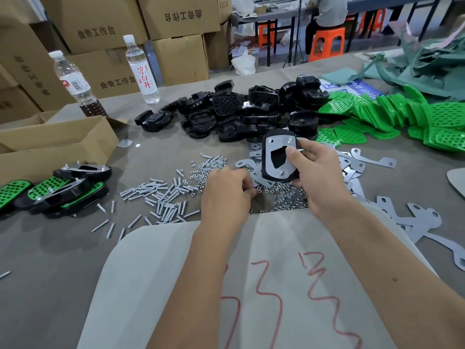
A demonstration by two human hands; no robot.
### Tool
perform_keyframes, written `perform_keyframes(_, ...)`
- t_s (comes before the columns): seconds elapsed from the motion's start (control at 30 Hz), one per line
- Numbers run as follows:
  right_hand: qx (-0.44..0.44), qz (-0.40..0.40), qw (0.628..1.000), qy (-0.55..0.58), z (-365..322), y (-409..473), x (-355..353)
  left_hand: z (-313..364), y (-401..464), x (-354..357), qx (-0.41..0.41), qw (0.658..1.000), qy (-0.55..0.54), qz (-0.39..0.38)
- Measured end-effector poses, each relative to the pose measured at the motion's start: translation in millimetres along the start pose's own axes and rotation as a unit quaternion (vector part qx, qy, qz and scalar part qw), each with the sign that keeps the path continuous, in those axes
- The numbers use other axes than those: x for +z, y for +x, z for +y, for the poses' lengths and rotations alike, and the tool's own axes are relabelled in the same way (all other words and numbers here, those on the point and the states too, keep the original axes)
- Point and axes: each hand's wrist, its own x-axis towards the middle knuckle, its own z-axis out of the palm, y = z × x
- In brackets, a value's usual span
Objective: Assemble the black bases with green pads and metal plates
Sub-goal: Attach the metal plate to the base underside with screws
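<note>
My right hand (315,172) grips a black base (266,170) with a metal plate (278,144) on its upturned face, held upright above the table. My left hand (227,190) reaches into the pile of small nuts (289,195), its fingertips pinching one nut (257,190). Loose screws (161,195) lie to the left. Behind stands a heap of black bases (241,109), with green pads (392,114) to its right. Spare metal plates (372,159) spread around and under my right hand.
Finished assemblies (57,192) lie at the left by an open cardboard box (50,142). Two water bottles (142,69) stand at the back before stacked cartons. A sheet with red marks (264,285) covers the near table edge. A person sits far behind.
</note>
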Motion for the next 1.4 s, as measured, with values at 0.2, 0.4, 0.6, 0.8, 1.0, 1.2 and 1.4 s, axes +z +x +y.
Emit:
perform_keyframes(0.2, -0.017, -0.006, 1.0, -0.007, -2, -3, 3, 5, -1, 4, 0.015, 0.999, 0.035, 0.014)
perform_keyframes(0.4, -0.018, -0.004, 1.0, -0.012, -3, -4, 3, 5, 2, 11, 0.036, 0.997, 0.071, 0.02)
perform_keyframes(0.6, -0.022, -0.016, 0.999, -0.033, 1, -2, 4, 0, 8, 6, -0.084, 0.976, -0.158, 0.122)
perform_keyframes(0.8, -0.062, -0.067, 0.99, -0.111, 9, -2, 7, 6, 2, -6, -0.04, 0.926, -0.294, 0.233)
perform_keyframes(1.0, -0.058, -0.104, 0.985, -0.122, 9, -6, 8, 5, 1, -4, 0.009, 0.933, -0.261, 0.249)
perform_keyframes(1.2, -0.046, -0.127, 0.983, -0.123, 10, -8, 8, 0, 4, -4, -0.007, 0.923, -0.306, 0.234)
perform_keyframes(1.4, -0.045, -0.146, 0.982, -0.114, 9, -7, 5, -5, 6, -7, -0.013, 0.916, -0.343, 0.207)
